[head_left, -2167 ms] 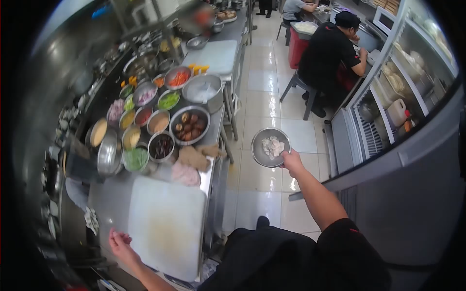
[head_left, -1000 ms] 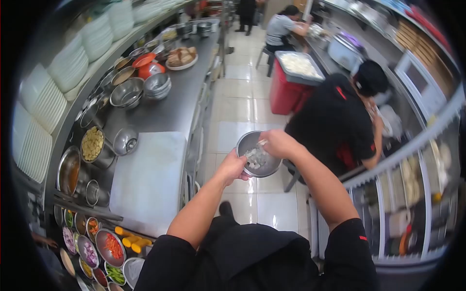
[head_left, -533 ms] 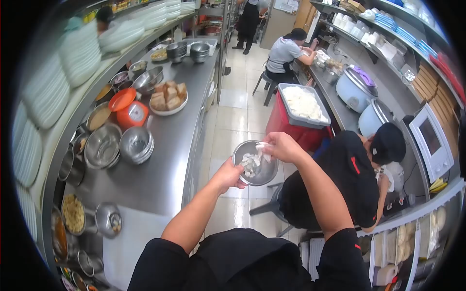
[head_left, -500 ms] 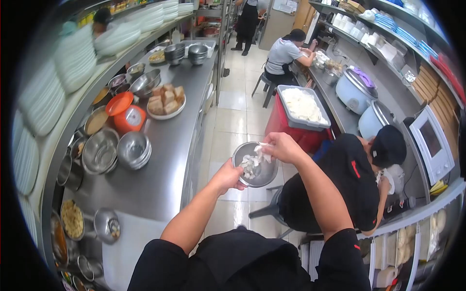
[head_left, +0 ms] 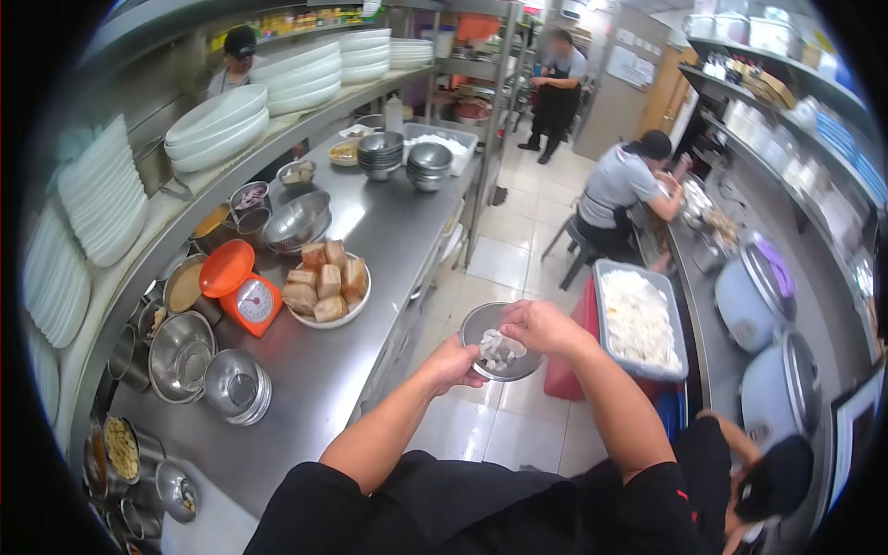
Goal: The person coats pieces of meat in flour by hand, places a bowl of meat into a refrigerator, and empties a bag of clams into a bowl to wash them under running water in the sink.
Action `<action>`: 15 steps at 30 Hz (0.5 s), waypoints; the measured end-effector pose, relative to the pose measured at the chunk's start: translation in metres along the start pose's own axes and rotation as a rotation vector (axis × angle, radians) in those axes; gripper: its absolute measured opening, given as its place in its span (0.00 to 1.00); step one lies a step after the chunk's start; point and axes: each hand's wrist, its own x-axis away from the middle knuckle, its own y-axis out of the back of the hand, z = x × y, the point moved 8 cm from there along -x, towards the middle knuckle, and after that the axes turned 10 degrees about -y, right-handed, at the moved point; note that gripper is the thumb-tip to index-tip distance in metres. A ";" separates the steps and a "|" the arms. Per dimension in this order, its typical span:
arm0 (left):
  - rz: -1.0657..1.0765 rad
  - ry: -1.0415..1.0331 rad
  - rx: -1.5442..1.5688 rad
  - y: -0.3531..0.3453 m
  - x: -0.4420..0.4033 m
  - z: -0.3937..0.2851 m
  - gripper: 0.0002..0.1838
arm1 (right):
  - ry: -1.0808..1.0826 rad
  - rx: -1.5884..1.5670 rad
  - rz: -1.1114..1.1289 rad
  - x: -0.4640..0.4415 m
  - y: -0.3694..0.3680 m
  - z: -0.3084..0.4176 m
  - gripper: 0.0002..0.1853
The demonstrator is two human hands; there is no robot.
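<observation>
Left hand (head_left: 453,363) grips metal bowl (head_left: 478,324) | right hand (head_left: 539,326) over pale pieces (head_left: 498,352) inside, grip unclear

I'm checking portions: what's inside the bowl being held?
Pale, whitish pieces lie in the metal bowl. The right hand hides part of its inside; anything there can't be seen.

An orange scale (head_left: 253,303) stands on the steel counter (head_left: 319,384).

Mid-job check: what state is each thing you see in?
metal bowl: held, white pieces inside
left hand: gripping the bowl's edge
right hand: over the bowl, grip unclear
orange kitchen scale: upright
white dish: heaped with brown blocks
gray tub: full of white food
rice cookers: closed
steel bowls: nested
white plates: stacked
</observation>
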 end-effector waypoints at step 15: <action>-0.277 -0.158 -0.083 0.164 -0.272 -0.190 0.19 | -0.231 -0.869 -0.418 -0.342 0.120 -0.164 0.17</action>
